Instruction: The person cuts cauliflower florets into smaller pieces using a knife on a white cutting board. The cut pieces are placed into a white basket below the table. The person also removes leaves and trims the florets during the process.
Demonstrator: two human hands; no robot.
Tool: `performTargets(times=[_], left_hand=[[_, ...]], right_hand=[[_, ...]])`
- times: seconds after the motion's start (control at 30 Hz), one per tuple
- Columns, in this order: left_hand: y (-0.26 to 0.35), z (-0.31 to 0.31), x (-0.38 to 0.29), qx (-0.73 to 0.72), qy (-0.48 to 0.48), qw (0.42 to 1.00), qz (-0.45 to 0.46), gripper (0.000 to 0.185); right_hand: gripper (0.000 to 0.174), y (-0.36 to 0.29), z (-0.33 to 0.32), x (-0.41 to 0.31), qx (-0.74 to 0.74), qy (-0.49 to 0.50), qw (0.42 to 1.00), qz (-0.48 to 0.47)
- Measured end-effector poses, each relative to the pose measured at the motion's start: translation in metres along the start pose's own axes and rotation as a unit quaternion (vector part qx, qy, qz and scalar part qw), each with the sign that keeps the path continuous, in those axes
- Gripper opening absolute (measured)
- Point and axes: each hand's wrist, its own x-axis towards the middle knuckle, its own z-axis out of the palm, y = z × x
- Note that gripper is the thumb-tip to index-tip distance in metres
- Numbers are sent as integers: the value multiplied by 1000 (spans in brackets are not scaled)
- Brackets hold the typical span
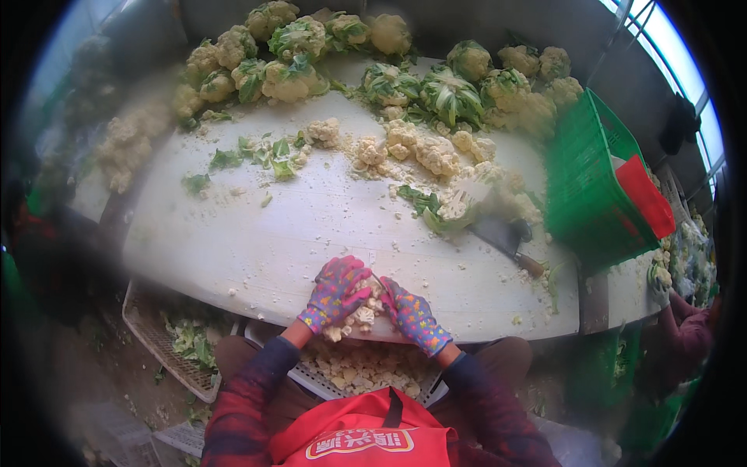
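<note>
Both my hands wear flowered gloves with pink palms and meet at the near edge of the white table [262, 233]. My left hand [338, 292] grips a cauliflower piece [365, 312], its florets showing below the fingers. Close against the right side of that piece is my right hand [413, 315], closed around what looks like a small knife [376, 278]; only a thin dark blade shows and its handle is hidden. Below the table edge, between my knees, a white plastic crate [318, 386] holds many cut florets [362, 368].
Whole cauliflowers [292, 79] line the table's far side. Cut pieces [435, 154] and leaves [283, 154] lie nearer. A cleaver [496, 233] rests at right, beside a green crate [589, 192] with a red item. A crate of leaves [169, 350] stands lower left. Another person's gloved hand [660, 292] is far right.
</note>
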Motion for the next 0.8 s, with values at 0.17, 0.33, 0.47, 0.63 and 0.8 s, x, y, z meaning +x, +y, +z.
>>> performTargets(times=[0.17, 0.33, 0.47, 0.63, 0.8], left_hand=[[15, -62, -47, -158, -111, 981, 11, 30], [-104, -83, 103, 9, 178, 983, -35, 53], [-216, -84, 238, 175, 187, 960, -111, 74], [-236, -42, 284, 176, 44, 947, -264, 75], [-188, -46, 284, 38, -75, 983, -164, 67]], right_hand=[[50, -10, -56, -68, 219, -220, 943, 118], [47, 2, -100, -57, 372, -138, 870, 293], [51, 24, -152, -48, 298, -106, 913, 258], [38, 144, -272, 68, 50, 276, 958, 65], [47, 257, -328, 229, 114, 304, 893, 311]])
